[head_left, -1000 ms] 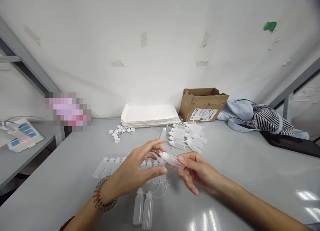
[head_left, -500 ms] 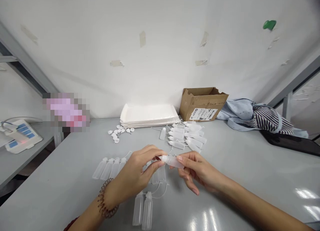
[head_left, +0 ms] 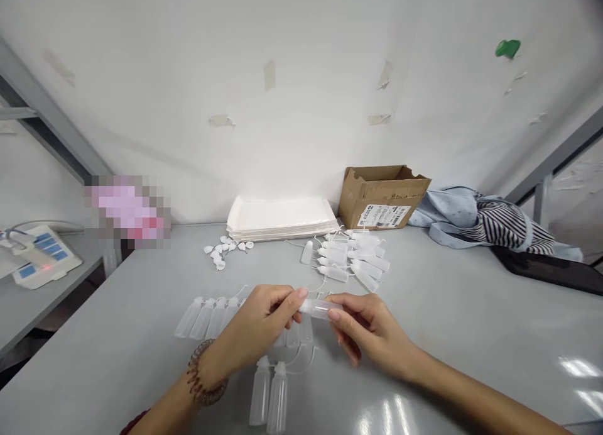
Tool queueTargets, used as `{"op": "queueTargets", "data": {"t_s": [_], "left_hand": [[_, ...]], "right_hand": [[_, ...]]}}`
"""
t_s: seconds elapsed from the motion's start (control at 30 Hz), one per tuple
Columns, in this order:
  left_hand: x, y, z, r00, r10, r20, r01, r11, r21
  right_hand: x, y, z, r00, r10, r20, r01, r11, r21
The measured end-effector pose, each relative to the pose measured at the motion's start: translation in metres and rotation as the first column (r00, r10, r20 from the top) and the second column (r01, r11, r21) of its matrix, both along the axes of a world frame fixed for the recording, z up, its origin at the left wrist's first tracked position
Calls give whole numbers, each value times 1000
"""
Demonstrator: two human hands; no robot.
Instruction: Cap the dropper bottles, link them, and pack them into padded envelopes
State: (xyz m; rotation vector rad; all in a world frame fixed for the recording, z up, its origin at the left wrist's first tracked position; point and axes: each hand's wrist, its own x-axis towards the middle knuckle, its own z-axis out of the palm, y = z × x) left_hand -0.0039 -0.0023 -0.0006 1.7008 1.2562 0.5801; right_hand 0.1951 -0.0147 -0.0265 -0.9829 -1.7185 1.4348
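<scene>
Between my hands lies a small translucent squeeze bottle (head_left: 320,308), tilted nearly flat above the table. My left hand (head_left: 271,315) pinches its neck end with thumb and fingers, hiding the tip. The bottom end of the bottle is held by my right hand (head_left: 360,325), thumb in front and fingers behind. More bottles (head_left: 207,317) lie in a row by my left hand, partly covered by it. Two bottles (head_left: 269,394) lie side by side nearer to me. Beyond my hands is a loose pile of capped bottles (head_left: 351,256) with thin tips and straps.
Small white caps (head_left: 221,253) lie scattered at the back left of the grey table (head_left: 447,341). A stack of white envelopes (head_left: 282,218) and an open cardboard box (head_left: 384,199) stand against the wall. Striped cloth (head_left: 504,224) and a black item (head_left: 546,268) are at right.
My left hand has rolled over at the bottle's neck, its thumb now on top. The right hand's lower fingers have curled in, and the bottle sits slightly lower.
</scene>
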Motion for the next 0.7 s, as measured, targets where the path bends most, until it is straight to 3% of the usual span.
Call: {"op": "queueTargets", "data": {"t_s": [0.13,0.27,0.37,0.43,0.53,0.63,0.7], "left_hand": [[0,0,0,999,-28,-25,30,992,123],[0,-1,-2,996,-82,-33,89,911,403],[2,-2,-3,997,-71,-21,73,886,459],[4,-3,-1,1000,-17,9,12,923,385],[5,-3,0,996,77,45,-83,985,153],[5,-1,-1,993,64,102,-59,997,-56],[4,0,-2,987,26,159,-4,990,-138]], "right_hand": [[3,2,2,1000,-8,-3,8,998,-65],[5,11,1,997,9,-82,-31,963,-269],[6,14,-1,989,12,-149,-59,946,-317],[5,13,-2,988,-8,-155,-38,956,-292],[4,9,-2,995,-53,-89,39,988,-149],[6,6,-4,996,-86,21,83,987,135],[7,5,-6,988,-129,79,91,924,372]]}}
